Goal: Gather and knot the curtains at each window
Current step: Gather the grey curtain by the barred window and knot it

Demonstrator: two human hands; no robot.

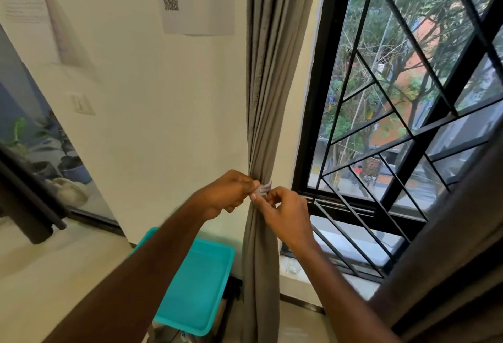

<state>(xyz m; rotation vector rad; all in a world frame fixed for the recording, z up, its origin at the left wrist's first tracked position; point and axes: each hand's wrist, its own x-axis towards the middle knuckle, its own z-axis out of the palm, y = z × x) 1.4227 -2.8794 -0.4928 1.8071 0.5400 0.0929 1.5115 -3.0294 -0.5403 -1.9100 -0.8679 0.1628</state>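
Grey curtain (268,125) cinched by a tie (265,188), both hands' curled fingers pinching it: left (231,193), right (285,217).

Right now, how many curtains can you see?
2. A grey curtain hangs left of the window, bunched where the left hand and right hand pinch its tie. A darker curtain hangs at the right edge. More may be out of view.

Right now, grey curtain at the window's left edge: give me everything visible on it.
The grey curtain looks like matte woven fabric, hanging in vertical folds between the wall and the black window frame. It is gathered tight at a waist, cinched by a lighter grey band, and widens again below. The left hand and right hand both pinch at that band.
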